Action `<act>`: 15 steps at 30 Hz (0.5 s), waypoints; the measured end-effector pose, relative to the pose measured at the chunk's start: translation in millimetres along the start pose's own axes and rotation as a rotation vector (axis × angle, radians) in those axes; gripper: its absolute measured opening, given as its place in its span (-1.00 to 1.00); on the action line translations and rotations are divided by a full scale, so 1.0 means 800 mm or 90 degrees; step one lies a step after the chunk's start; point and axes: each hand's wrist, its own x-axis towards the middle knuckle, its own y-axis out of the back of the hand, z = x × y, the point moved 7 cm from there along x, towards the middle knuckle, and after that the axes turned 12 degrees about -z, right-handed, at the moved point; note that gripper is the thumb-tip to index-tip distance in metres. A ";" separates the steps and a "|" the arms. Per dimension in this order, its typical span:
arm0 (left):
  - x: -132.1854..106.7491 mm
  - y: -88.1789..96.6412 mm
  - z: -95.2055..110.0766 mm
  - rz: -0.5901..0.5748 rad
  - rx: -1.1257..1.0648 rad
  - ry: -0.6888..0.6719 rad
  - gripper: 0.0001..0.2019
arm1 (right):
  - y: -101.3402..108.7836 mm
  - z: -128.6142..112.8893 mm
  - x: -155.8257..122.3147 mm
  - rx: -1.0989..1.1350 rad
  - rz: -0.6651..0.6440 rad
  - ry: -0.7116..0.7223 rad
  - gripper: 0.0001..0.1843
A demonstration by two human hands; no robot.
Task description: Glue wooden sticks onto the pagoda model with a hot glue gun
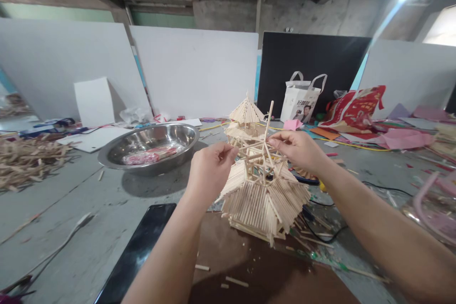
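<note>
A model pagoda (263, 199) built of thin wooden sticks stands in front of me, with a sloped lower roof and an open stick frame on top. My left hand (212, 166) is closed in a pinch at the left edge of that frame; what lies between its fingertips is hidden. On the other side, my right hand (297, 147) pinches at the foot of a wooden stick (270, 116) that rises steeply above the frame. Behind stands another stick piece with a pointed roof (247, 109). Under the pagoda is a brown board (228, 247).
A steel basin (171, 161) holding plastic-wrapped packets sits to the left, near a pile of sticks (32, 159). A black phone-like slab (142, 247) lies beside my left forearm. Cables, paper scraps, a white bag (299, 99) and a red bag (356, 109) are at the right.
</note>
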 end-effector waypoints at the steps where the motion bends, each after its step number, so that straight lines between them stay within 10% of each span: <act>1: 0.000 0.000 0.000 -0.001 -0.003 0.001 -0.74 | 0.000 0.000 0.000 0.000 -0.001 -0.002 -0.75; 15: 0.000 0.001 0.000 0.015 0.006 0.000 -0.77 | -0.002 0.000 0.002 -0.020 -0.003 0.002 -0.73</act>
